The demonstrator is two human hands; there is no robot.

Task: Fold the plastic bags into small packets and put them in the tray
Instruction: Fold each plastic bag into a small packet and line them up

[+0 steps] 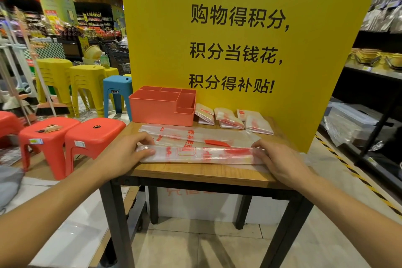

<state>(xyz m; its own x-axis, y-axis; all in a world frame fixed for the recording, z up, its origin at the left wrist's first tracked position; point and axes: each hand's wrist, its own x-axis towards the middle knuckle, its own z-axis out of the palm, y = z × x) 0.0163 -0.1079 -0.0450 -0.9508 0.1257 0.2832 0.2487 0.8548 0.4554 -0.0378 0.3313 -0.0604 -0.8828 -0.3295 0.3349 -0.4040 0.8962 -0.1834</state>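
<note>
A clear plastic bag with red print (200, 146) lies across the wooden table (195, 173), its near edge folded over into a long strip. My left hand (128, 150) pinches the strip's left end. At the right end, my right hand (276, 159) pinches it the same way. Behind the bag, at the back left of the table, stands an orange tray (162, 107) with several compartments; I see nothing in them. Several folded bag packets (230, 118) lie in a row to the right of the tray.
A tall yellow sign (239, 28) stands right behind the table. Red stools (71, 137) sit to the left, with yellow and blue stools farther back. Dark shelving (374, 93) runs along the right, with striped floor tape beside it.
</note>
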